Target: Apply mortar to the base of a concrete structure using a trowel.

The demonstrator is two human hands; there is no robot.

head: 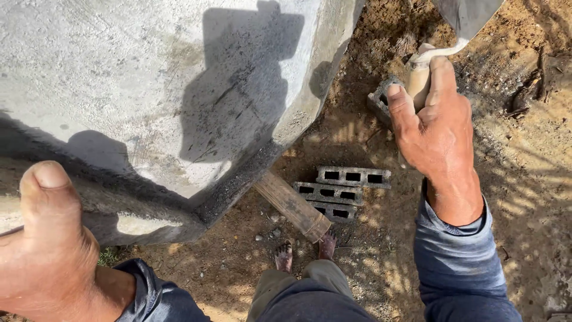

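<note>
My right hand [438, 128] is closed around the wooden handle [418, 80] of a trowel, whose grey metal blade [468, 15] points up toward the top edge of the view. My left hand [47, 244] rests at the lower left on the edge of a large grey concrete slab [119, 77], thumb pointing up; I cannot see its fingers. Both arms wear blue-grey sleeves. The shadow of my head and arm falls across the slab.
Three hollow concrete blocks [339, 194] lie on the brown dirt far below, with another block [381, 101] beside my right hand. A wooden pole [293, 207] props under the slab's corner. My bare feet [304, 253] stand on the soil below.
</note>
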